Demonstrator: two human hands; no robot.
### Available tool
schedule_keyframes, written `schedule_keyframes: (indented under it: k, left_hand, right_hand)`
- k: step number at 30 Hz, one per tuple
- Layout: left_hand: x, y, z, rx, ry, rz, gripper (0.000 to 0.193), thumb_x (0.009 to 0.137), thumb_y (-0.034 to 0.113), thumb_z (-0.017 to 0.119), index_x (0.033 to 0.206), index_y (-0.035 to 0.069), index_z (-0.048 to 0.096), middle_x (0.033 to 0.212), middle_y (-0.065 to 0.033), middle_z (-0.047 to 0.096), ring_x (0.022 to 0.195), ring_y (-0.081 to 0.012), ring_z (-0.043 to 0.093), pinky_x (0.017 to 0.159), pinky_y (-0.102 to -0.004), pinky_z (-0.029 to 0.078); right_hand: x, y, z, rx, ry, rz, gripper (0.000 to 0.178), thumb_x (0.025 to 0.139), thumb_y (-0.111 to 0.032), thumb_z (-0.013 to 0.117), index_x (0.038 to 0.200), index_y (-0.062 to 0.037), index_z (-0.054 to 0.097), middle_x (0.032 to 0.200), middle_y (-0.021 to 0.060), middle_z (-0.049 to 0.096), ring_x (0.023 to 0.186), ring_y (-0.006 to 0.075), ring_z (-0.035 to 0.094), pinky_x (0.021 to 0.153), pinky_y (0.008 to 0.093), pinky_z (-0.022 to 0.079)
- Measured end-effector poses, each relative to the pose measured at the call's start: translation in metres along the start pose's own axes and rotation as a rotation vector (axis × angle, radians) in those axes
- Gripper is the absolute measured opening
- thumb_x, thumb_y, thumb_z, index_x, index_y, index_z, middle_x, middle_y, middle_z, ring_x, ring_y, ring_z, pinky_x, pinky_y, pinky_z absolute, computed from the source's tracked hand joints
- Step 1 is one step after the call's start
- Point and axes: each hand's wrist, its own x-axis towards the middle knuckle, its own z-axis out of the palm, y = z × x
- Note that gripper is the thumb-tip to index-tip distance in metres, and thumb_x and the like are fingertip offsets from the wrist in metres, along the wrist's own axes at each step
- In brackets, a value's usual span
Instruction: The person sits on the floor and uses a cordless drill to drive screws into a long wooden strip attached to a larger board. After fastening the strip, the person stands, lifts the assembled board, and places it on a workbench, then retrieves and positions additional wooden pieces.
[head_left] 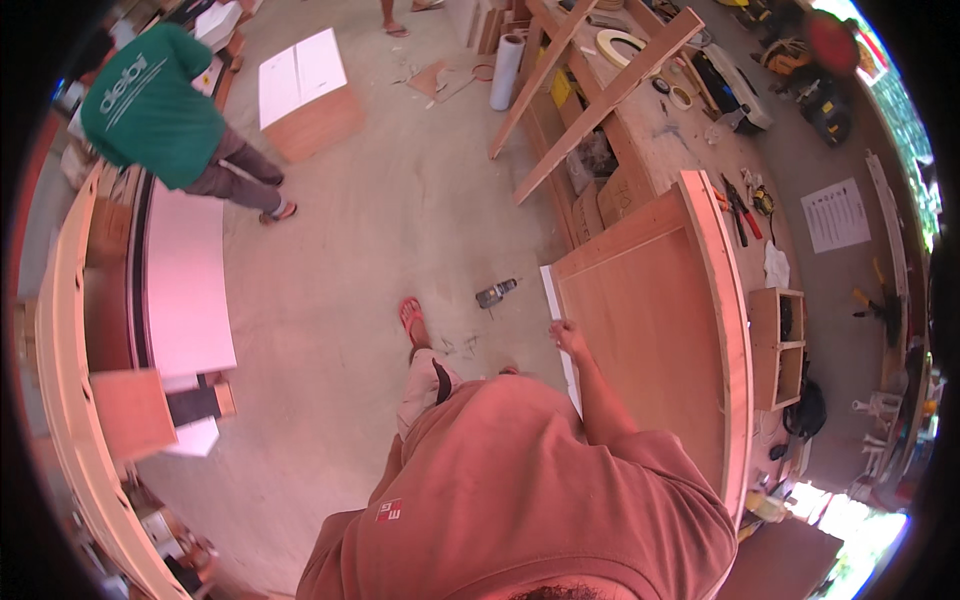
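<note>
My right hand [568, 338] is at the near left edge of a large brown wooden panel [640, 310], its fingers curled together beside a white edge strip [551, 292]. Whatever the fingers may hold is too small to make out. The panel has a raised wooden frame along its far and right sides and rests beside the workbench. My left arm hangs down at my side, and the hand is hidden behind my shirt. A cordless drill [496, 292] lies on the floor just left of the panel, closest to my right hand.
A workbench [665, 150] with tape rolls and pliers [741, 215] runs along the right, two wooden slats [620, 95] leaning across it. A person in a green shirt [150, 105] bends at the far left. A white-topped box [305, 85] stands on the floor ahead.
</note>
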Motion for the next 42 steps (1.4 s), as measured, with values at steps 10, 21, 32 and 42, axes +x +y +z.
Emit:
schedule_keyframes:
  k: [10, 21, 32, 42]
  left_hand:
    - [0.184, 0.138, -0.339, 0.156, 0.170, 0.119, 0.024, 0.100, 0.020, 0.056, 0.116, 0.009, 0.071, 0.112, -0.0108, 0.073, 0.101, -0.0249, 0.069, 0.085, -0.0394, 0.054]
    - [0.274, 0.310, -0.430, -0.341, 0.154, 0.105, 0.031, 0.105, 0.021, 0.047, 0.130, 0.013, 0.062, 0.112, -0.0052, 0.072, 0.091, -0.0167, 0.068, 0.069, -0.0295, 0.052]
    - [0.364, 0.324, -0.320, 0.407, -0.232, 0.108, 0.035, 0.095, 0.027, 0.056, 0.114, 0.002, 0.071, 0.103, -0.0210, 0.073, 0.091, -0.0333, 0.070, 0.071, -0.0444, 0.055]
    - [0.446, 0.673, -0.395, -0.253, -0.154, 0.129, 0.031, 0.102, 0.025, 0.055, 0.129, 0.011, 0.062, 0.117, -0.0045, 0.071, 0.098, -0.0182, 0.067, 0.081, -0.0330, 0.052]
  right_hand:
    - [-0.016, -0.039, 0.100, 0.167, 0.157, 0.441, 0.036, 0.101, -0.030, 0.057, 0.129, -0.0094, 0.063, 0.124, 0.0098, 0.069, 0.113, 0.0252, 0.066, 0.097, 0.0487, 0.050]
    - [0.106, -0.164, 0.121, 0.288, 0.240, 0.308, 0.035, 0.099, -0.028, 0.060, 0.130, -0.0120, 0.062, 0.120, 0.0064, 0.070, 0.110, 0.0246, 0.068, 0.092, 0.0466, 0.052]
    - [0.255, -0.324, 0.003, 0.242, 0.391, 0.052, 0.030, 0.097, -0.023, 0.064, 0.119, -0.0040, 0.065, 0.096, 0.0039, 0.068, 0.079, 0.0144, 0.065, 0.065, 0.0291, 0.051]
    - [0.361, -0.584, -0.083, 0.337, 0.428, -0.405, 0.034, 0.101, -0.024, 0.065, 0.124, 0.0014, 0.065, 0.101, 0.0041, 0.069, 0.087, 0.0110, 0.062, 0.074, 0.0275, 0.050]
